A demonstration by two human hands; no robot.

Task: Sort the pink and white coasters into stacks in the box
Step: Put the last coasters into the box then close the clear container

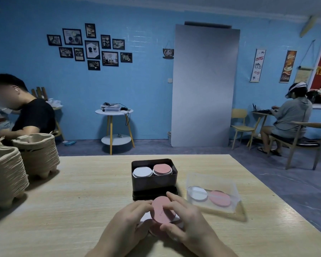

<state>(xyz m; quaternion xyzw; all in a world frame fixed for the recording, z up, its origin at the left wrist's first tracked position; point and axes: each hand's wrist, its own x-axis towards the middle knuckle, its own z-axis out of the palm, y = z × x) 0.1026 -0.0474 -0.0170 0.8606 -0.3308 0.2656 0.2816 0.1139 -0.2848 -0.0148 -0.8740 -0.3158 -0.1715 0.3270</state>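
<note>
Left hand [130, 217] and right hand [187, 219] pinch the rim of a round pink card-like coaster [160, 210], fingers curled; probably light and stiff.

Pulp tray stacks [6, 175], round side table [113, 111]

One dark box [154, 184], one white stack [142, 172], one pink stack [162, 169], one clear case [209, 179] (two coasters [220, 198] inside).

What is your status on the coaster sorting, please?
Left hand and right hand pinch one pink coaster. Black box holds white stack and pink stack. Nothing between hands and box.
</note>
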